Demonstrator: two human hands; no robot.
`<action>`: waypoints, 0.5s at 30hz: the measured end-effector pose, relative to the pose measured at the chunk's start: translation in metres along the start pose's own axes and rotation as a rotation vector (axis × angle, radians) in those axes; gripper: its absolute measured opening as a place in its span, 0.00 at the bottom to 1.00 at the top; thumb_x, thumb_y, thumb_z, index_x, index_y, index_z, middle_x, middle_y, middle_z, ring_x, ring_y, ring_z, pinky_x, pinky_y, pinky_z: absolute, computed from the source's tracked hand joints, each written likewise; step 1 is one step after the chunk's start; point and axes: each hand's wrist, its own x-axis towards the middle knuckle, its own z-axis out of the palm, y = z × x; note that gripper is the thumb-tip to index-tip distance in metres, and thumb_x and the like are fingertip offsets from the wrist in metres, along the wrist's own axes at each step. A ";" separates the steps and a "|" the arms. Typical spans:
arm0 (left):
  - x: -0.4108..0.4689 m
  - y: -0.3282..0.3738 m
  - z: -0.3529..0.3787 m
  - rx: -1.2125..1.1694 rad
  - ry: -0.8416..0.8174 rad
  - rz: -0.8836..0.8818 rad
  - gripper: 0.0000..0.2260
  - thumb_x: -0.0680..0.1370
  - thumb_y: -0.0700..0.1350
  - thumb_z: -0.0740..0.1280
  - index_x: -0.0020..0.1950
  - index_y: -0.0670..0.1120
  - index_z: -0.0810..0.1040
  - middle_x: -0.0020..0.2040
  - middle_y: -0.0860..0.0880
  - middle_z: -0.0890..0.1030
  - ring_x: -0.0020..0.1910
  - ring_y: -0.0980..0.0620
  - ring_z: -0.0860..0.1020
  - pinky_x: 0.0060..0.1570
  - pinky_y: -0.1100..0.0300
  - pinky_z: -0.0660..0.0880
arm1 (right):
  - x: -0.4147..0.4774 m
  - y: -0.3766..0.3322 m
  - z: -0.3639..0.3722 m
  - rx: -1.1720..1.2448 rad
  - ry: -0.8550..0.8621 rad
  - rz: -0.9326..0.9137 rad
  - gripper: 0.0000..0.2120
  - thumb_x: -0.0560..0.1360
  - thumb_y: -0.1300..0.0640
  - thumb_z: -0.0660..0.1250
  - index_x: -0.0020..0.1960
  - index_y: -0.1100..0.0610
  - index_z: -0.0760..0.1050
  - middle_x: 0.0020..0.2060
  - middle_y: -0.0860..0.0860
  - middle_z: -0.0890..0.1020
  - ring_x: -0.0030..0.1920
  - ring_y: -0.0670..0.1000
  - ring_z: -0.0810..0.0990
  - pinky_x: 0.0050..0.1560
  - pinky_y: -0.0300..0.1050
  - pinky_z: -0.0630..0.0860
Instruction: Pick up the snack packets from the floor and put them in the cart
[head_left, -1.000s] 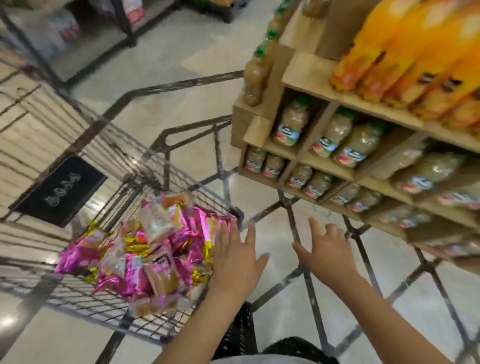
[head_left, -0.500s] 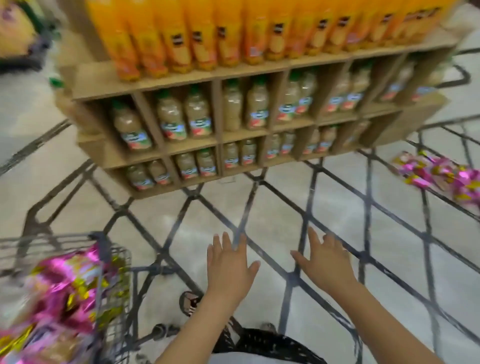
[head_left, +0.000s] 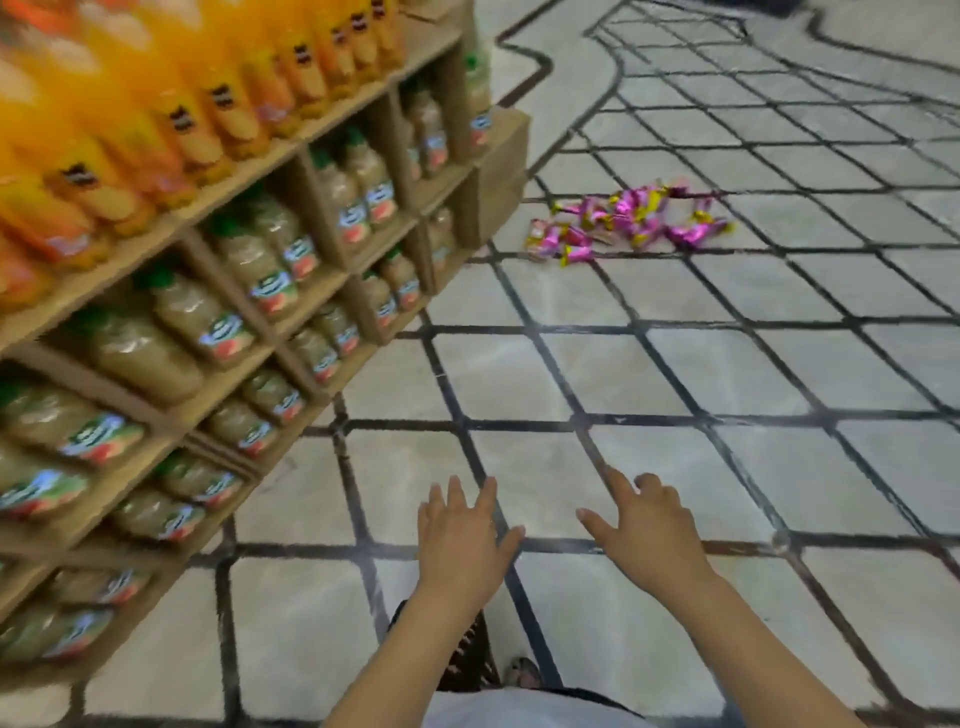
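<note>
Several pink and yellow snack packets (head_left: 631, 221) lie scattered on the tiled floor ahead, just past the corner of the drinks shelf. My left hand (head_left: 460, 535) and my right hand (head_left: 641, 530) hover low in front of me, palms down, fingers spread and holding nothing. Both are far short of the packets. The cart is out of view.
A wooden shelf unit (head_left: 498, 166) full of pale juice bottles (head_left: 270, 254) and orange bottles (head_left: 176, 114) fills the left side. The pale tiled floor (head_left: 727, 374) with dark grid lines stretches ahead and to the right. My foot (head_left: 522, 673) shows below.
The view has swung right, away from the cart, which has left the frame. The packets on the floor have come closer to the centre. Both hands stay open and empty.
</note>
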 end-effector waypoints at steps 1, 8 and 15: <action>0.014 0.007 -0.006 0.014 -0.014 0.032 0.31 0.82 0.63 0.53 0.81 0.54 0.48 0.81 0.41 0.50 0.79 0.39 0.47 0.77 0.46 0.47 | 0.008 0.005 -0.004 0.019 0.000 0.034 0.33 0.79 0.34 0.52 0.78 0.48 0.52 0.71 0.56 0.65 0.69 0.58 0.66 0.64 0.52 0.70; 0.125 0.038 -0.068 0.119 -0.053 0.217 0.31 0.81 0.64 0.53 0.81 0.54 0.49 0.81 0.44 0.49 0.79 0.39 0.47 0.77 0.45 0.47 | 0.082 0.013 -0.046 0.136 0.051 0.235 0.32 0.79 0.34 0.52 0.78 0.48 0.53 0.73 0.55 0.63 0.70 0.58 0.64 0.65 0.52 0.68; 0.225 0.045 -0.152 0.215 -0.040 0.330 0.31 0.82 0.63 0.52 0.81 0.54 0.47 0.81 0.46 0.49 0.79 0.39 0.48 0.77 0.44 0.48 | 0.161 -0.017 -0.086 0.235 0.079 0.340 0.33 0.79 0.35 0.53 0.78 0.48 0.52 0.74 0.53 0.62 0.70 0.57 0.64 0.64 0.51 0.68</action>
